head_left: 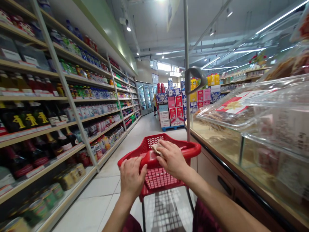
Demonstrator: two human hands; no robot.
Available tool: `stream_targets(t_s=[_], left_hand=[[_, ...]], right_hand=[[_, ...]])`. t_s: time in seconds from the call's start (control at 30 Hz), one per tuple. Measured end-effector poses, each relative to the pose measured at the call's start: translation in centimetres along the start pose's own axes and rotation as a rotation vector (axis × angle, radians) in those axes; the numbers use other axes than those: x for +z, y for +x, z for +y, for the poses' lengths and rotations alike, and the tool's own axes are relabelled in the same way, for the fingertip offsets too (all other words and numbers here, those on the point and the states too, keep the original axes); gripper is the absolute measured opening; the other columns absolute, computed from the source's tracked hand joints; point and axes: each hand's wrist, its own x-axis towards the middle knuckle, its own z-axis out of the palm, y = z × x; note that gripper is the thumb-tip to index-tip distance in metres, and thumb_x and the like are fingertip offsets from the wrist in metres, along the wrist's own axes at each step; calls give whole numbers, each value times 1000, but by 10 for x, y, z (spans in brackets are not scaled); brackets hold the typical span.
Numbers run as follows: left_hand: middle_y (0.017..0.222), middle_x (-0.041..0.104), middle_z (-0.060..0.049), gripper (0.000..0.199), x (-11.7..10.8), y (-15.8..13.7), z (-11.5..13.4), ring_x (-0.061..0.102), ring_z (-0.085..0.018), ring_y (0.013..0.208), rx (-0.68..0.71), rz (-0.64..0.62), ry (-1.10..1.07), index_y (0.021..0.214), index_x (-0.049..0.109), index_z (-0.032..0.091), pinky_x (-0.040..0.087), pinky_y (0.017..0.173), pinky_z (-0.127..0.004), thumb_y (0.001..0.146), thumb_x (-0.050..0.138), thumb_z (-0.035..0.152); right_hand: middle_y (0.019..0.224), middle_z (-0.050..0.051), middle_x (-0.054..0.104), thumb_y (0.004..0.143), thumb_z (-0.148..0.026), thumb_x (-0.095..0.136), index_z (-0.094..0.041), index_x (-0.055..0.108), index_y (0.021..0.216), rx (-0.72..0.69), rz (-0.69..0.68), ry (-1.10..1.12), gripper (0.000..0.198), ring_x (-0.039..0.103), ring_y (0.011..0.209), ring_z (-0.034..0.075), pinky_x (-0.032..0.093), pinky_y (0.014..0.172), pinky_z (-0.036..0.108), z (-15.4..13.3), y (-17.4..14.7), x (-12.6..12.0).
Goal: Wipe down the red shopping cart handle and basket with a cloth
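A red plastic shopping cart (158,180) stands right in front of me, its basket walls a lattice of small holes. Wrapped over the left part of its handle, my left hand (132,175) grips the bar. My right hand (172,158) presses a crumpled whitish cloth (155,147) onto the middle of the cart's handle, fingers bent over it. Most of the cloth is hidden under that hand. Pinkish material shows through the basket holes, too covered to name.
Shelves of bottles and cans (91,106) line the left side. At right, a counter (217,154) holds clear plastic food boxes (231,109), with a metal pole (187,38) at its corner. Ahead, stacked cartons (172,109) stand on a blue pallet (172,128); a person (154,104) is farther back.
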Motion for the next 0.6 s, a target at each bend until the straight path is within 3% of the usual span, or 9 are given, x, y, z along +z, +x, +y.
stream_targets(t_s=[0.13, 0.23, 0.33, 0.5, 0.6], left_hand=[[99, 62, -8, 32, -1, 0, 0, 51, -22, 94, 3, -7, -6, 103, 55, 17, 31, 89, -41, 83, 39, 36], [99, 62, -7, 32, 0, 0, 0, 52, -22, 94, 9, -9, -12, 104, 55, 18, 31, 89, -41, 83, 39, 36], [99, 62, -8, 32, 1, 0, 1, 51, -22, 94, -2, 3, -6, 103, 55, 16, 30, 90, -42, 83, 39, 35], [99, 62, -8, 31, 0, 0, -1, 51, -22, 95, -8, -14, -7, 103, 55, 17, 30, 90, -42, 83, 38, 35], [100, 62, -7, 32, -1, 0, -2, 51, -22, 96, 3, -26, -12, 104, 54, 17, 30, 89, -41, 83, 38, 35]], right_hand=[[122, 7, 51, 82, -21, 41, -20, 56, 109, -34, -73, -42, 31, 45, 112, 18, 36, 95, 34, 22, -12, -13], [115, 7, 55, 82, -20, 40, -20, 58, 107, 108, -45, -129, 31, 50, 105, 18, 40, 91, 35, 46, -20, -28], [111, 8, 58, 82, -22, 40, -20, 59, 105, 193, 16, -161, 30, 52, 102, 19, 43, 88, 36, 47, -24, -30], [124, 8, 49, 83, -21, 42, -22, 58, 108, -61, 60, -39, 29, 44, 114, 21, 36, 96, 42, 10, -31, -7], [123, 10, 50, 81, -19, 43, -21, 60, 106, -29, 62, -51, 29, 46, 111, 21, 38, 93, 41, 24, -35, -12]])
